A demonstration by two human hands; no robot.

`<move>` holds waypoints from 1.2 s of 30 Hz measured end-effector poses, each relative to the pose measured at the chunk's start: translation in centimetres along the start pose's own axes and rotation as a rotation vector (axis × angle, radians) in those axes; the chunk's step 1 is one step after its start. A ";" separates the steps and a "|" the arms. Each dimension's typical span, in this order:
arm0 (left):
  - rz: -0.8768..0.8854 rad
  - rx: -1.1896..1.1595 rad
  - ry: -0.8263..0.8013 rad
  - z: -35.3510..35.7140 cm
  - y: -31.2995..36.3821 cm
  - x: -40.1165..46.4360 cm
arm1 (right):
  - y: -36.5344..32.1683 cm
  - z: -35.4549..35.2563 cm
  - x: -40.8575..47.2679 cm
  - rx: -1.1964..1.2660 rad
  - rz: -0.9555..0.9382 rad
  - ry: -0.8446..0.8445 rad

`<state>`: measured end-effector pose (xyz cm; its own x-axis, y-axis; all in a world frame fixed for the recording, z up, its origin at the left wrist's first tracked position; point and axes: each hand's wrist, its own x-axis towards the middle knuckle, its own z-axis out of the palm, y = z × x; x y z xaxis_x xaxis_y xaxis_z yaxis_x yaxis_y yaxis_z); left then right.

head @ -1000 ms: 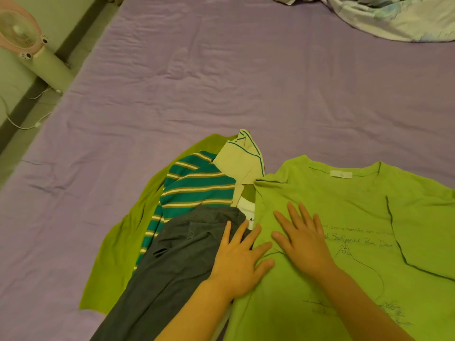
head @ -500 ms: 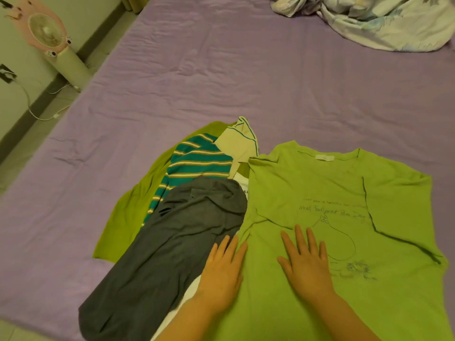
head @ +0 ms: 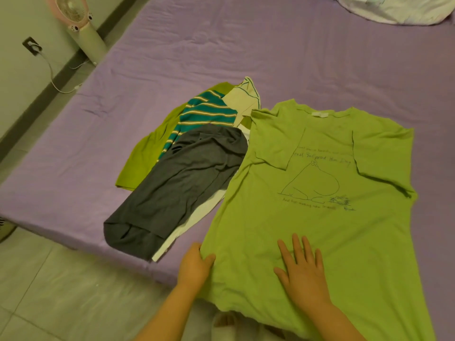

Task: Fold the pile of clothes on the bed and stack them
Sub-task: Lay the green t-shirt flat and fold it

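A light green T-shirt (head: 327,232) with a line drawing lies face up on the purple bed (head: 246,52), both sleeves folded in over its chest. My right hand (head: 301,271) rests flat on its lower part, fingers spread. At the shirt's lower left edge, my left hand (head: 194,265) has its thumb over the hem. To the left sits a pile: a dark grey garment (head: 179,190) on top, a teal striped top (head: 204,114), a cream piece (head: 243,99), an olive-green garment (head: 145,156) and a white one (head: 197,217) beneath.
A crumpled pale blanket (head: 394,8) lies at the far right corner of the bed. On the tiled floor (head: 49,291) to the left stand a pink fan (head: 78,23) and a wall socket with a cable (head: 33,46). The bed's near edge runs under the shirt's hem.
Both hands have slid down the green shirt from its chest to its hem. The left hand has moved off the grey garment to the shirt's left edge. The view has pulled back.
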<state>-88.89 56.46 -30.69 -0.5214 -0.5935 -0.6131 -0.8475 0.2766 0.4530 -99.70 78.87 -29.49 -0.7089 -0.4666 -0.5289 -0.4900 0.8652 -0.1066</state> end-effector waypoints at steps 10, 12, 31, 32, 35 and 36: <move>-0.047 -0.254 -0.179 -2.8 -2.3 -5.3 | -3.5 3.1 -3.1 0.226 -0.034 -0.035; -0.011 -0.286 -0.149 -3.8 -0.2 -6.0 | -5.1 2.2 -3.8 0.550 -0.088 0.006; 0.044 -0.755 -0.360 -3.9 17.2 -1.3 | 6.2 -5.1 -1.1 0.888 0.185 0.308; 0.056 -0.731 -0.326 -3.5 17.8 -0.9 | 6.9 -5.6 -0.4 0.898 0.185 0.320; 0.035 -0.745 -0.221 -3.1 19.8 0.8 | 8.9 -7.4 1.7 0.960 0.139 0.298; 0.033 -0.744 -0.186 -3.3 20.4 1.6 | 9.4 -7.8 2.4 0.952 0.106 0.265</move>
<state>-106.69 58.64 -20.26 -0.6095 -0.4386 -0.6604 -0.5753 -0.3285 0.7491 -109.97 84.50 -25.15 -0.8727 -0.3042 -0.3819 0.1118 0.6369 -0.7628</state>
